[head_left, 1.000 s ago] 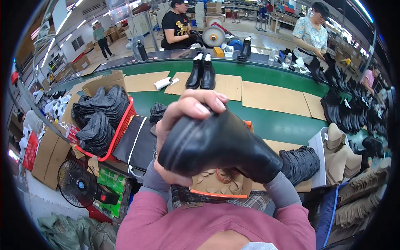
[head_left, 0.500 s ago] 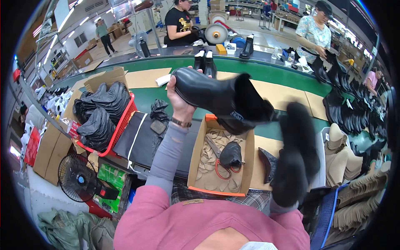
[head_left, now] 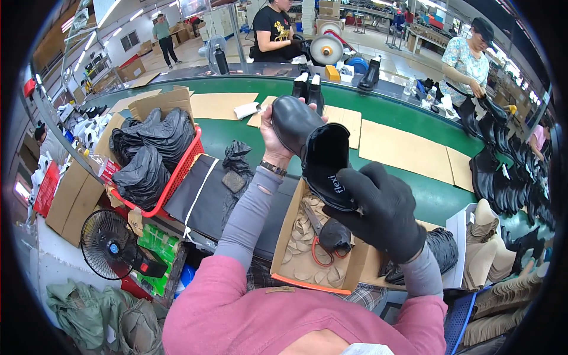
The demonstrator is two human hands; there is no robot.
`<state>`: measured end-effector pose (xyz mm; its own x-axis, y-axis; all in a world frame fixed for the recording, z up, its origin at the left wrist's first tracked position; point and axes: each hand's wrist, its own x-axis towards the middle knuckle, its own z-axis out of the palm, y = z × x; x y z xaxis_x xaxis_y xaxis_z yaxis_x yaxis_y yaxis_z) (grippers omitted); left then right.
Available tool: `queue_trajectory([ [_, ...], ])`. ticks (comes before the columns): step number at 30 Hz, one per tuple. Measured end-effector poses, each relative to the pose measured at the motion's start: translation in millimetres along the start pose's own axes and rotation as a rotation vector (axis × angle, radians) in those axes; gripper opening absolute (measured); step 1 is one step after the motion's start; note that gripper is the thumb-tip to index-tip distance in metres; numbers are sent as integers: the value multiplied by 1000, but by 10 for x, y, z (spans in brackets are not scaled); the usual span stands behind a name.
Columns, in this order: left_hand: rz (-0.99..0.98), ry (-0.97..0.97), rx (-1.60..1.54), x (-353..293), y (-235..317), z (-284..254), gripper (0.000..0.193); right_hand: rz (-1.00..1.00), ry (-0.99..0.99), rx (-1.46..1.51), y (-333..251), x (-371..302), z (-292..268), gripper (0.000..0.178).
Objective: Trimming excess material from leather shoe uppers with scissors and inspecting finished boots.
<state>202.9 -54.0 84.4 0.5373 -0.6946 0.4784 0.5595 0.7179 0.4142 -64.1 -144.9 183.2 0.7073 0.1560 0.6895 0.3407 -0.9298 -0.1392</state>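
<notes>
Holding a black boot point(head_left: 310, 139) up over the cardboard box point(head_left: 284, 248), the person's bare left hand point(head_left: 273, 137) cups the toe at 10 o'clock, while the gloved right hand point(head_left: 381, 210) grips its open top at 4 o'clock. Judged step: inspecting the inside; next likely calls for turning it.

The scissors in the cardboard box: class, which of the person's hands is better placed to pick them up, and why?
Probably the right hand: gloved, it grips the black boot at its opening, just above the scissors in the cardboard box. The bare left hand holds the boot's toe, higher and farther away.
</notes>
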Motion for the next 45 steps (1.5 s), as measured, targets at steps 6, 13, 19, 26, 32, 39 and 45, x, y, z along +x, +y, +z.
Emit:
queue_trajectory([
  [6, -141, 103, -85, 125, 204, -673, 68, 132, 98, 367, 506, 593, 342, 25],
  [13, -280, 753, 908, -390, 145, -1118, 71, 526, 28, 470, 2092, 1268, 738, 21],
  [19, -183, 597, 1788, -721, -195, -1378, 40, 485, 117, -134, 3023, 1107, 1699, 31],
  [26, -105, 415, 1998, -802, -252, -1299, 34, 847, -246, -10, 3485, 83, 2754, 91],
  [32, -84, 431, 1980, -845, -279, -1211, 29, 873, -393, 7, 3445, -313, 2839, 68],
  [39, -13, 413, 2013, -742, -405, -1443, 27, 686, -263, 23, 3113, 41, 2212, 45],
  [45, -364, 576, 1700, -507, 49, -1527, 43, 659, -541, 560, 1447, 209, 1060, 27],
])
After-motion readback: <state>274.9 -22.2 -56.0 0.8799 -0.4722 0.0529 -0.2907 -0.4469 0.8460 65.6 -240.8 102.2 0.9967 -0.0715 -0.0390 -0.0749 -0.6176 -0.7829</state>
